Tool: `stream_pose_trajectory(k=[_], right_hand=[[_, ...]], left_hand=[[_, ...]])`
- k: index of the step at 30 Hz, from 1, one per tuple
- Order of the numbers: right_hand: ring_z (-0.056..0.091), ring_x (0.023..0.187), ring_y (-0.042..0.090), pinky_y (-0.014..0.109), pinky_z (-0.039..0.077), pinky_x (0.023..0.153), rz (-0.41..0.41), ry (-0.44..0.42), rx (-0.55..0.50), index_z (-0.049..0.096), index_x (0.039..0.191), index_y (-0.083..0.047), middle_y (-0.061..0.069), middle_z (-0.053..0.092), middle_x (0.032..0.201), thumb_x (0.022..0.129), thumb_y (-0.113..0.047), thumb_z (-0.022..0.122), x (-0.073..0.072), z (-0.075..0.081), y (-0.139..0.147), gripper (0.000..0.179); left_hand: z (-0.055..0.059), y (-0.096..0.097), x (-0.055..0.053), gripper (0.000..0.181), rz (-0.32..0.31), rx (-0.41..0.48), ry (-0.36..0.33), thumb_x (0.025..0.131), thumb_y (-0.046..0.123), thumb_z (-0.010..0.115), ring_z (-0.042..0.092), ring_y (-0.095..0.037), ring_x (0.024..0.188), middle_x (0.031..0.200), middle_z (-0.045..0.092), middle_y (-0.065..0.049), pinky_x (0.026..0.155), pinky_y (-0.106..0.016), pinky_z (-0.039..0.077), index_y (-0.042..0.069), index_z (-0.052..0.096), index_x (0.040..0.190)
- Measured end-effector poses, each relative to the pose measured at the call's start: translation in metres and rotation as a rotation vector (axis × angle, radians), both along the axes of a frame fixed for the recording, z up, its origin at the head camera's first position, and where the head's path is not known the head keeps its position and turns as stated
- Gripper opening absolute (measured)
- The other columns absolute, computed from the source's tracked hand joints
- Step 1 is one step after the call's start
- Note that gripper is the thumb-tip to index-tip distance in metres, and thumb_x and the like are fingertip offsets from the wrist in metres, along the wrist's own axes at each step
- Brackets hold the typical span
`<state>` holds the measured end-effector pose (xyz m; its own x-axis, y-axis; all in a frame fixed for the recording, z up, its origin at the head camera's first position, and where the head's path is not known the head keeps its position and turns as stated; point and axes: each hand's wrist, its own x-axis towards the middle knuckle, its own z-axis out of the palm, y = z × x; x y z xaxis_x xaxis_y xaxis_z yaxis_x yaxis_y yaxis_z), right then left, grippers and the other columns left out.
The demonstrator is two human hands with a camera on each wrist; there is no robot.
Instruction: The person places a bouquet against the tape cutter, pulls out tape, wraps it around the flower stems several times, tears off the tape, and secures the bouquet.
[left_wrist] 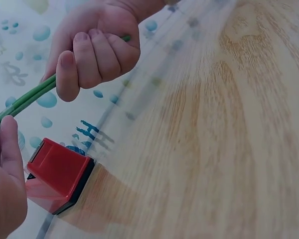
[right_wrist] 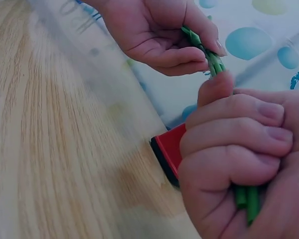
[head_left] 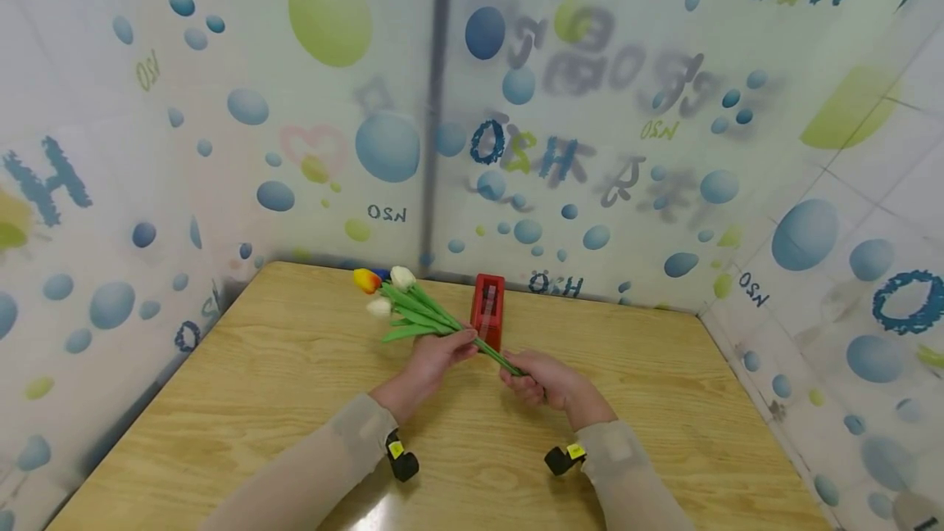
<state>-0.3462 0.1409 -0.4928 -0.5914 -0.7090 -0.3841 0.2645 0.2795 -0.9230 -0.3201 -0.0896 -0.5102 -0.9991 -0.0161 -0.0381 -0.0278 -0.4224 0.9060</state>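
A bunch of tulips (head_left: 420, 310), with white, orange-yellow and blue heads and green leaves, slants above the table with its heads to the upper left. My left hand (head_left: 435, 357) pinches the stems just below the leaves, between thumb and fingers. Lower down, the fingers of my right hand (head_left: 544, 378) curl round the stem ends; the cut ends of the stems (right_wrist: 246, 199) poke out below that fist in the right wrist view. Just beyond both hands stands a red tape dispenser (head_left: 487, 310), its near end partly hidden by the left hand and stems.
The wooden table (head_left: 310, 400) reaches back to a wall covering (head_left: 383, 220) printed with bubbles and lettering. Similar walls close in at left and right. A black wrist camera (head_left: 401, 459) sits at each cuff.
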Motion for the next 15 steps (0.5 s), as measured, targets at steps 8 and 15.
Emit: stream_pose_trajectory(k=[8,15], right_hand=[[0.032,0.046,-0.001,0.016,0.028,0.043,-0.041,-0.014,-0.022,0.056,0.083,-0.018,-0.013,0.039,0.06,0.119,-0.034,0.031,-0.0012,-0.0022,-0.0025,0.046],[0.032,0.052,0.007,0.019,0.029,0.049,-0.063,0.469,0.111,0.054,0.088,0.005,-0.009,0.041,0.062,0.118,-0.027,0.036,-0.0015,-0.0029,-0.0101,0.048]], left_hand=[[0.0015,-0.0013,-0.0006,0.029,0.001,0.025,-0.004,0.1,-0.002,0.069,0.076,-0.01,0.08,0.093,0.075,-0.002,0.078,-0.024,0.066,-0.016,0.059,0.123],[0.004,-0.0008,-0.0003,0.013,0.023,0.083,0.016,0.1,0.0,0.07,0.076,-0.01,0.082,0.094,0.075,0.0,0.08,-0.024,0.066,-0.001,0.064,0.112]])
